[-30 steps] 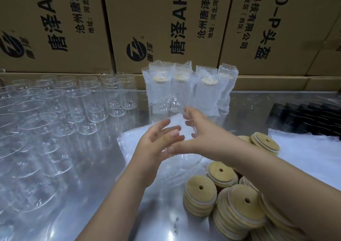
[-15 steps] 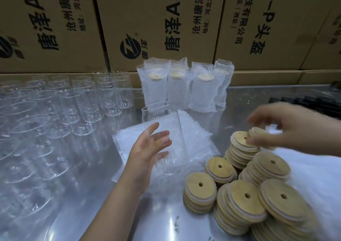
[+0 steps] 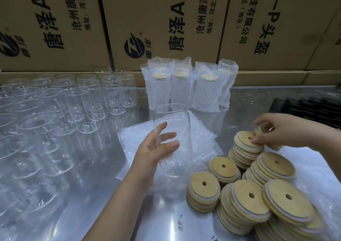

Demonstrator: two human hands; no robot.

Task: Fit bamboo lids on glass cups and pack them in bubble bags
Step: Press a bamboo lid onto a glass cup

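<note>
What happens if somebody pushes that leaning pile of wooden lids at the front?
The bamboo lid stack would probably slide apart, since its lids sit offset and leaning. The lids look stiff, thin and round, so loose ones might roll or skid across the smooth metal table.

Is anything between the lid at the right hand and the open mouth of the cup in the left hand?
Nothing visible. The right hand pinches a bamboo lid on the far stack; the glass cup in the left hand has an open mouth.
</note>
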